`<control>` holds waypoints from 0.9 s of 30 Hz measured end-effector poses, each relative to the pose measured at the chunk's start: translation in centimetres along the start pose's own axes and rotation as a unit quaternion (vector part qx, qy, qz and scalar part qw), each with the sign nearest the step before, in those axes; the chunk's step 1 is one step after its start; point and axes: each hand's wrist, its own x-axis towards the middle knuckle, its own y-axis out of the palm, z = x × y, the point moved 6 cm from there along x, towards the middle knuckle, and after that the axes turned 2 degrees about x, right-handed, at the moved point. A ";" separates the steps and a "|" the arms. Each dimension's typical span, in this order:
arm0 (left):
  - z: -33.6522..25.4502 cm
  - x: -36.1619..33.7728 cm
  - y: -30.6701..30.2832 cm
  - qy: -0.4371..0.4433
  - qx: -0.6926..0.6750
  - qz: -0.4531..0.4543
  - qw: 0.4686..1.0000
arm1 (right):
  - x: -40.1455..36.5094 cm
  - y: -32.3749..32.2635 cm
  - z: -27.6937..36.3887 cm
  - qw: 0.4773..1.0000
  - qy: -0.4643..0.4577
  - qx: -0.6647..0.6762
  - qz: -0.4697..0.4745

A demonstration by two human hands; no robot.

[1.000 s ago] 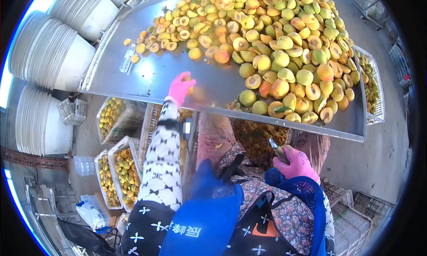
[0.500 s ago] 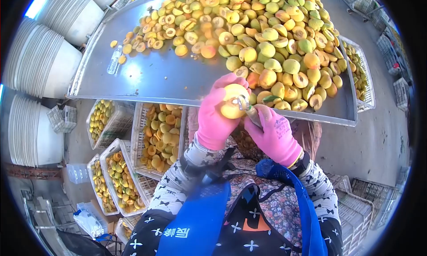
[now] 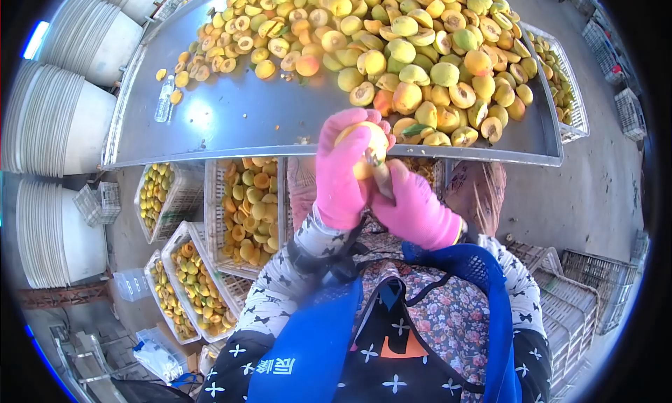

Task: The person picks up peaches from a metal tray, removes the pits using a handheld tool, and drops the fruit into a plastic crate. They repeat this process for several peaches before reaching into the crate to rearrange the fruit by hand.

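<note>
In the head view my left hand (image 3: 339, 175), in a pink glove, is closed around a yellow peach (image 3: 374, 138) just in front of the table's near edge. My right hand (image 3: 420, 210), gloved alike, grips the handle of a small pitting tool (image 3: 382, 180). The tool's metal tip meets the peach, partly hidden by my left thumb and fingers. Beyond my hands, a large heap of halved peaches (image 3: 444, 74) covers much of the metal table (image 3: 231, 133), some with brown pit hollows facing up.
A clear plastic bottle (image 3: 165, 99) lies on the table's left side. Crates of peaches stand below, including a white crate (image 3: 211, 214) near my left arm. Another filled crate (image 3: 575, 116) sits beyond the right edge. Stacked white tubs (image 3: 80, 123) line the left; stacked crates (image 3: 563, 308) stand lower right.
The peach has turned in my left hand, and my left thumb now lies across it. My right hand with the tool has shifted left, closer to the left hand. The view has tilted slightly.
</note>
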 end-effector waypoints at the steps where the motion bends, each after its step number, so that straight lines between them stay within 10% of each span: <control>1: 0.0 0.1 0.0 -0.005 -0.008 0.002 1.000 | -0.1 -0.3 0.1 1.000 -0.001 -0.014 -0.011; 4: -1.7 0.9 0.1 0.098 0.410 0.169 0.891 | 0.3 -1.1 0.3 0.996 -0.016 -0.090 -0.018; 7: 0.6 0.5 -1.4 -0.064 0.073 -0.018 0.995 | 0.0 -0.2 -0.8 0.989 -0.032 -0.144 0.001; 11: 1.2 0.1 -1.7 -0.027 0.141 -0.099 0.985 | -0.9 1.4 -2.5 0.998 0.061 -0.029 0.018; 15: 0.4 0.6 -0.3 -0.006 0.133 -0.054 0.990 | -0.4 0.8 0.1 0.995 0.022 0.095 -0.025; 19: -0.6 1.1 0.4 -0.050 0.125 0.072 0.988 | -0.4 0.0 1.6 0.809 0.328 0.441 0.208; 24: -0.2 1.6 0.1 0.036 0.328 0.140 0.934 | -1.4 0.1 1.0 0.736 0.323 0.529 0.271; 27: 0.8 0.8 0.2 -0.073 0.214 0.122 0.967 | -2.5 -0.2 -0.3 0.715 0.369 0.527 0.274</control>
